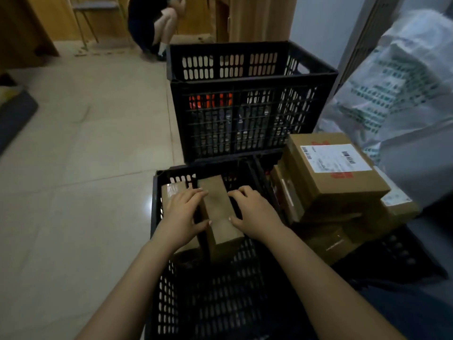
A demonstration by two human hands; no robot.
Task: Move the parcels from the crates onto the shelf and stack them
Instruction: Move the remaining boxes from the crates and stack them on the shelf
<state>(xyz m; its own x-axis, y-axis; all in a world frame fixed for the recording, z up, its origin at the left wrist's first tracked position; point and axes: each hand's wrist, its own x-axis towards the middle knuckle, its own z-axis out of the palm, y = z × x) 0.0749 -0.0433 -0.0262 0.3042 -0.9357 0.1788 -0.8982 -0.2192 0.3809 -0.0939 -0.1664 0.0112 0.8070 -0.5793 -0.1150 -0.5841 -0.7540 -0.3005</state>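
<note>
Pale floor tiles (85,155) are being shown on the left of the head view, with black crates standing on them and a crouching person (152,25) in the background.

A box (220,212) of plain brown card is being held in the near crate (155,204), close to its far wall. It is being clamped from both sides. The left hand (181,217) is being pressed to its left edge with thumb and fingertips, and the right hand (255,212) is being curled over its right edge, thumb on top. A second box (171,190) is lying just beside it, partly under the left hand. Two more crates (245,119) are stacked behind, the lower one holding dark goods that cannot be made out. A pile (338,187) of boxes is being kept on the right, beside a big printed bag (404,82). No shelf is being shown.

By the look of it, the box is stiff, dry and not slippery, and probably light to middling. Its weight is not being revealed, nor is how fragile its contents are. A grip on the two long sides, near the middle, is judged best, since the crate walls are leaving little room at the ends. The box is best kept level as it is being lifted out.
</note>
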